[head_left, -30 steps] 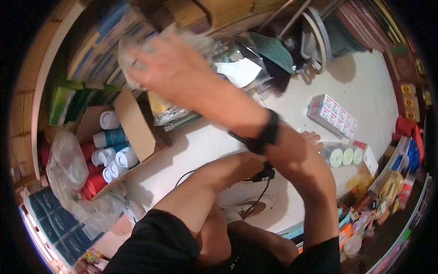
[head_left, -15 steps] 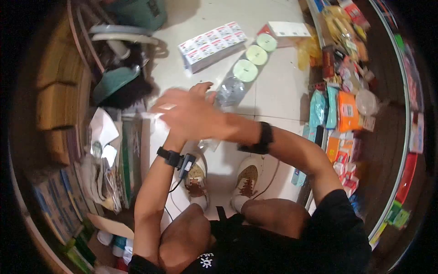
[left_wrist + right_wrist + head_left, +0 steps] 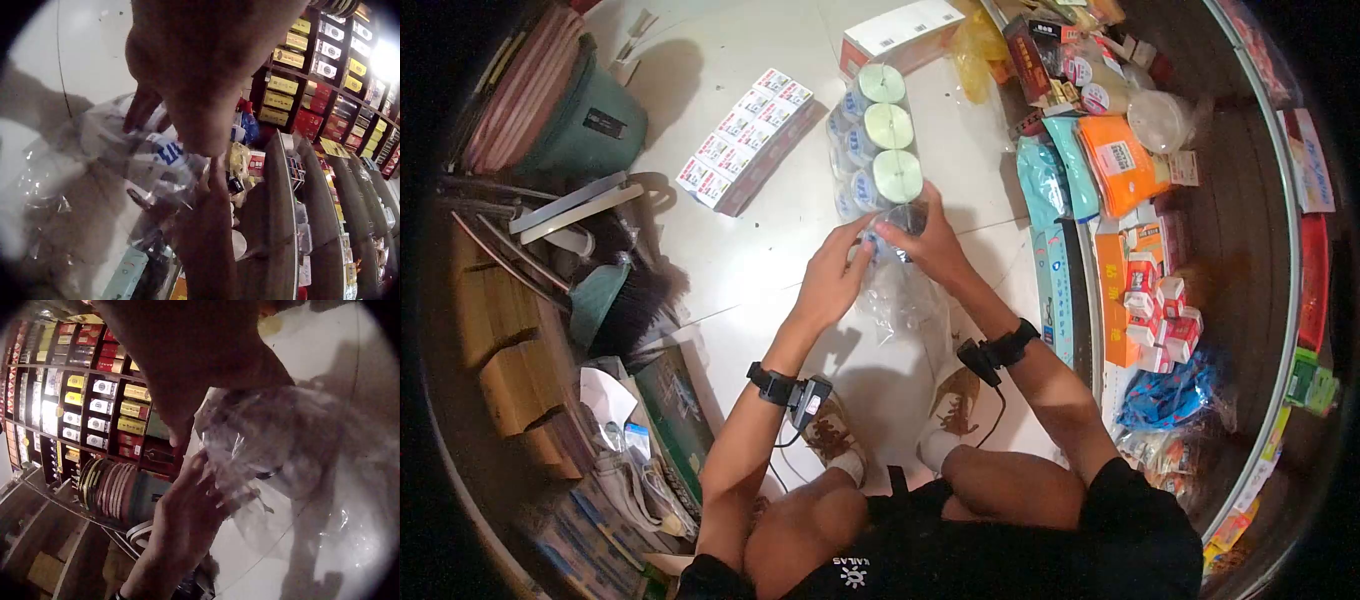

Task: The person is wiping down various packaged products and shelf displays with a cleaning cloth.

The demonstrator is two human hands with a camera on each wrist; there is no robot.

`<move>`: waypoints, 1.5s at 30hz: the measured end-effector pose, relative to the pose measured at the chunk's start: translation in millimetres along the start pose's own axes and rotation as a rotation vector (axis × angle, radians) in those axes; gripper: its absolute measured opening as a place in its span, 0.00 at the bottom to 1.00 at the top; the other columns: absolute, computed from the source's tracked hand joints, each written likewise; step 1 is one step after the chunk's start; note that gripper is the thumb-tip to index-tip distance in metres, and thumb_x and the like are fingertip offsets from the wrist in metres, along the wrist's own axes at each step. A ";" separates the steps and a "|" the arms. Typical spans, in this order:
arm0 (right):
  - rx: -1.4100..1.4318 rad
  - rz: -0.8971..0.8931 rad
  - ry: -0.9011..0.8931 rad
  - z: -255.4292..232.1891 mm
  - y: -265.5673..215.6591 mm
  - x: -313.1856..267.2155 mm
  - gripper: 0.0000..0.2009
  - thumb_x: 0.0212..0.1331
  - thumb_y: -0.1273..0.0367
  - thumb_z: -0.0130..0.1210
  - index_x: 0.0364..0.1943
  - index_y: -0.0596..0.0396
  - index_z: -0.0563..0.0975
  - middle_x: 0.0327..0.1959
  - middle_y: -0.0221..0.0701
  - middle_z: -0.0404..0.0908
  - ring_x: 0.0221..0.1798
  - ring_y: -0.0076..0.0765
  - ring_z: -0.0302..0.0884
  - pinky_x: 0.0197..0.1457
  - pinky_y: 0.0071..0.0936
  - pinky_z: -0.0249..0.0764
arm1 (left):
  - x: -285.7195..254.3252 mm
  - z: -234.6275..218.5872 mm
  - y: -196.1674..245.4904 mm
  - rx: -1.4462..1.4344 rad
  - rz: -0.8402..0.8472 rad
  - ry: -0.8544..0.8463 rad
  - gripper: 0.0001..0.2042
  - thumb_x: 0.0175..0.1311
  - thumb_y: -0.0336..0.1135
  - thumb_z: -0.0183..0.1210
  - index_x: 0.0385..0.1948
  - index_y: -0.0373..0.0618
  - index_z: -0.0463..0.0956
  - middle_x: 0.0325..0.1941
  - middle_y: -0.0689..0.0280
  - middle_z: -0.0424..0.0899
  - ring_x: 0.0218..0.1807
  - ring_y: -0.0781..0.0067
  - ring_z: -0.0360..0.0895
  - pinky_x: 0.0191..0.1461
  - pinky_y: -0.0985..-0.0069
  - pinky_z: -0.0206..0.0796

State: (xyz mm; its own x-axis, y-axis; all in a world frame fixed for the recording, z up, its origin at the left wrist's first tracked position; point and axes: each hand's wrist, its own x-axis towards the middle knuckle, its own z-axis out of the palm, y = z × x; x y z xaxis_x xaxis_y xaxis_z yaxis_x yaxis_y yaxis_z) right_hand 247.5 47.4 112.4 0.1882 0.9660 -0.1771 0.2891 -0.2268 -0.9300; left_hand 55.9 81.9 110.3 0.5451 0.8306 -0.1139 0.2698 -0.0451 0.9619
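A clear-wrapped pack of round, pale-green-topped containers (image 3: 893,127) stands on the floor, blue figures on its white sides. Both hands meet at its near end, where loose clear plastic wrap (image 3: 892,300) hangs toward the feet. My left hand (image 3: 832,278) pinches this wrap between thumb and fingers from the left. From the other side my right hand (image 3: 937,252) grips it, thumb across the plastic and fingers curled round the far side. In the left wrist view, blue figures on a white container (image 3: 165,153) show through the film.
A block of small white boxes (image 3: 745,140) lies left of the pack, a white-topped carton (image 3: 903,35) beyond it. A dustpan (image 3: 595,305) and green bin (image 3: 595,115) stand left. Packets and boxes crowd the right-hand shelf (image 3: 1050,300); papers (image 3: 610,400) stand lower left.
The view has swung right. My right hand, earlier stretched left over the stacked goods, has come back across the left hand to the pack's near end. Both hands now hold the wrap.
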 end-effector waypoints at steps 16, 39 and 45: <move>-0.057 0.126 0.170 -31.2 0.3 -21.0 0.56 0.43 0.59 0.73 0.76 0.61 0.50 0.66 0.57 0.71 0.68 0.56 0.71 0.71 0.42 0.67 | -4.8 -1.6 -58.2 -0.348 -0.440 -0.079 0.32 0.72 0.47 0.58 0.73 0.47 0.55 0.64 0.55 0.72 0.60 0.63 0.75 0.60 0.68 0.69; 0.642 -0.079 1.170 -266.9 -80.9 -245.3 0.37 0.59 0.71 0.61 0.74 0.53 0.59 0.63 0.40 0.74 0.55 0.42 0.81 0.50 0.45 0.86 | 83.7 156.6 168.4 -0.076 0.393 -0.571 0.08 0.72 0.24 0.53 0.47 0.38 0.78 0.44 0.64 0.84 0.47 0.73 0.81 0.53 0.73 0.73; 0.844 -0.051 1.172 -359.2 -24.7 -256.6 0.23 0.64 0.65 0.59 0.61 0.57 0.70 0.56 0.43 0.78 0.59 0.50 0.78 0.64 0.55 0.77 | 72.3 144.9 84.6 0.162 0.200 -0.612 0.06 0.73 0.26 0.53 0.36 0.35 0.77 0.31 0.64 0.81 0.34 0.75 0.78 0.43 0.76 0.71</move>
State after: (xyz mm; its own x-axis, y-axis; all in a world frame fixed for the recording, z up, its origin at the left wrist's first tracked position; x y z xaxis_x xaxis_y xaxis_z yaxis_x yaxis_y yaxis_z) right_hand 529.2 -239.3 296.5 0.9615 0.2214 -0.1627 -0.2331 0.3438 -0.9097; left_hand 233.2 57.7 147.4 0.9367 0.3345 -0.1034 0.2061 -0.2881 0.9352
